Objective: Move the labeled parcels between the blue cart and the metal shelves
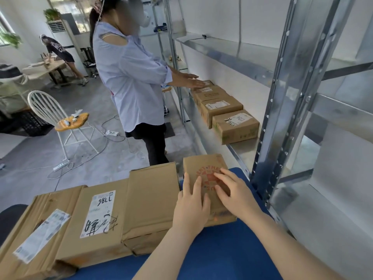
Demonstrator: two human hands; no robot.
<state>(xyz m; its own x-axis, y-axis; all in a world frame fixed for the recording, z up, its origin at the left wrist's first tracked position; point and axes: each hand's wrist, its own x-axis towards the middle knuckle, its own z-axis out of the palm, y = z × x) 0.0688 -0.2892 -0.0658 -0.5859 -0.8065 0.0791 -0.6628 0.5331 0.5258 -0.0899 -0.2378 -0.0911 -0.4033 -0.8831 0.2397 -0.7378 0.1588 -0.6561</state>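
your left hand (190,201) and right hand (235,191) lie flat and spread on the small parcel (203,168) on the blue cart (222,255), so curl fingers under its edges before lifting toward the metal shelf (245,153).

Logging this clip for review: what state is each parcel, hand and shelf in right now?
Small brown cardboard box with red round print: closed, on blue cart.
Left hand: flat on that box.
Right hand: fingers spread on its top.
Brown parcel with handwritten white label: lying flat, label up.
Row of brown labeled boxes: closed, on metal shelf.
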